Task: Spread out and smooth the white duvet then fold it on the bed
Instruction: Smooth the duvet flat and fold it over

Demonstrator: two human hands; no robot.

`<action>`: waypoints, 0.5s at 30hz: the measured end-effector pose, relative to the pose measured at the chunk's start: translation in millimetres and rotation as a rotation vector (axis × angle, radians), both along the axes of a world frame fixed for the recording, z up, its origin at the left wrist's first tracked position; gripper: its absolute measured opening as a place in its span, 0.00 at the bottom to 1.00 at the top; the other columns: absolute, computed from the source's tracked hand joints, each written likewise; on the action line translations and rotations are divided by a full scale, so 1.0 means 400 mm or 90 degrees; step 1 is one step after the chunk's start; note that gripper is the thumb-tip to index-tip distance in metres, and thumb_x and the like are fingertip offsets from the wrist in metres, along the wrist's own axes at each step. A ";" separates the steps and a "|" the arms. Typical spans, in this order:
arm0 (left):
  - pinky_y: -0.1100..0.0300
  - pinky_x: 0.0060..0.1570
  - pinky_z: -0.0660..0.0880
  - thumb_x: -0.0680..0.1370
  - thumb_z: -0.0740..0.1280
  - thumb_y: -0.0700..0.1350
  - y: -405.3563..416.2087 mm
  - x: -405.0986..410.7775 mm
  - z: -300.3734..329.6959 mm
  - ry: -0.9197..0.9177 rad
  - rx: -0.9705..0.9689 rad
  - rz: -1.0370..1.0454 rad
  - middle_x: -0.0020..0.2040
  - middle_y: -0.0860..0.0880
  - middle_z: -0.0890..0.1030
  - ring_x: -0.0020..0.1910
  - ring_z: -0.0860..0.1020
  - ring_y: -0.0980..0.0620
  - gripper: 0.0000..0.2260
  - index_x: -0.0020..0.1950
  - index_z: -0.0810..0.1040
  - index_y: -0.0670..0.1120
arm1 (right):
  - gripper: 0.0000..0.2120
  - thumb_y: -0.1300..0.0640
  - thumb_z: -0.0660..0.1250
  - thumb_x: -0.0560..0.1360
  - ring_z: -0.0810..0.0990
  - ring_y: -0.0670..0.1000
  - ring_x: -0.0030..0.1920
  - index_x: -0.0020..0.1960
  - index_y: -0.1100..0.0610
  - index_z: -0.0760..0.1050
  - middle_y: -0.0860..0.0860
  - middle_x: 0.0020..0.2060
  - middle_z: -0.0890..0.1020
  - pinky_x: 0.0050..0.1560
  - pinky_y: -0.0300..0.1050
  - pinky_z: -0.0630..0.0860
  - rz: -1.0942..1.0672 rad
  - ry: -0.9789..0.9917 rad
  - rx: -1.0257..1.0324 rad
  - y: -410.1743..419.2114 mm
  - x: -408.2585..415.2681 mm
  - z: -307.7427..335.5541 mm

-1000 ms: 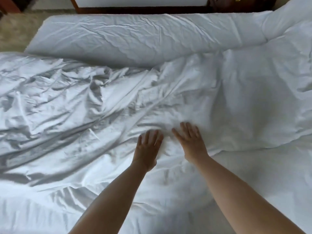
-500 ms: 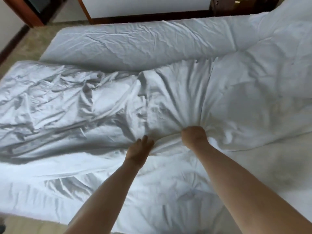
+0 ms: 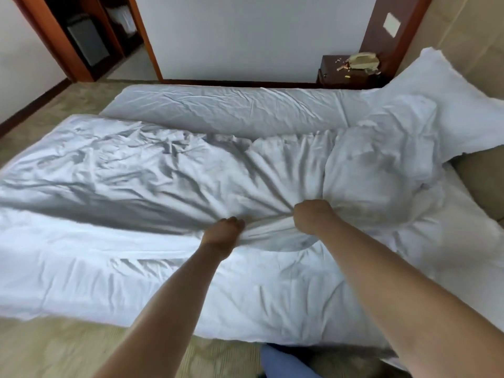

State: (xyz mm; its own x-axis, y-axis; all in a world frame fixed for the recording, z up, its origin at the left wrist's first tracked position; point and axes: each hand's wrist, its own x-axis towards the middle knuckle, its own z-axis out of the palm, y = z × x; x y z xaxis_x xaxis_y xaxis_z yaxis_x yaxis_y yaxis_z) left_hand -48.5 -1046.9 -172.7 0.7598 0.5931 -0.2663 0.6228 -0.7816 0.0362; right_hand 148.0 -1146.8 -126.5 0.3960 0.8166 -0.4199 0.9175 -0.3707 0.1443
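Your fingertips are buried in bunched duvet [image 3: 272, 170] folds on both hands. The duvet runs off the left edge, and the clutter on the nightstand [image 3: 341, 70] is too small to identify.

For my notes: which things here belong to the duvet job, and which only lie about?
Job: white duvet, gripped by left hand and right hand; bed.
Lying about: pillow; nightstand with clutter; dark cabinet.
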 end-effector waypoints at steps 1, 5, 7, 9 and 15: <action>0.48 0.57 0.73 0.76 0.59 0.34 -0.023 -0.017 -0.031 0.037 -0.048 0.004 0.67 0.46 0.67 0.65 0.70 0.44 0.23 0.70 0.64 0.48 | 0.16 0.60 0.55 0.78 0.76 0.55 0.60 0.63 0.56 0.72 0.54 0.60 0.77 0.56 0.47 0.71 0.005 -0.003 -0.013 -0.033 -0.020 -0.030; 0.47 0.69 0.63 0.74 0.60 0.34 -0.121 -0.045 -0.115 0.153 -0.114 -0.030 0.78 0.48 0.49 0.75 0.56 0.46 0.34 0.77 0.53 0.52 | 0.27 0.55 0.58 0.76 0.62 0.53 0.71 0.74 0.49 0.58 0.51 0.71 0.65 0.69 0.52 0.58 0.022 0.023 -0.108 -0.134 -0.049 -0.138; 0.46 0.70 0.60 0.75 0.59 0.35 -0.144 -0.028 -0.115 0.145 -0.118 -0.041 0.78 0.47 0.49 0.75 0.54 0.46 0.33 0.77 0.52 0.52 | 0.32 0.50 0.60 0.77 0.56 0.53 0.75 0.77 0.48 0.51 0.50 0.75 0.58 0.73 0.53 0.52 -0.007 0.035 -0.113 -0.160 -0.037 -0.141; 0.47 0.69 0.62 0.75 0.58 0.35 -0.152 0.009 -0.105 0.112 -0.107 -0.053 0.77 0.47 0.53 0.74 0.57 0.46 0.31 0.77 0.54 0.51 | 0.34 0.46 0.60 0.77 0.53 0.53 0.76 0.78 0.48 0.47 0.51 0.77 0.54 0.74 0.52 0.50 -0.029 0.040 -0.110 -0.186 -0.012 -0.119; 0.49 0.66 0.65 0.76 0.59 0.38 -0.186 0.184 -0.045 0.039 -0.087 -0.115 0.74 0.48 0.59 0.72 0.61 0.46 0.29 0.76 0.56 0.51 | 0.36 0.42 0.60 0.76 0.51 0.53 0.77 0.78 0.48 0.48 0.52 0.77 0.51 0.74 0.52 0.50 -0.095 0.055 -0.054 -0.266 0.090 -0.071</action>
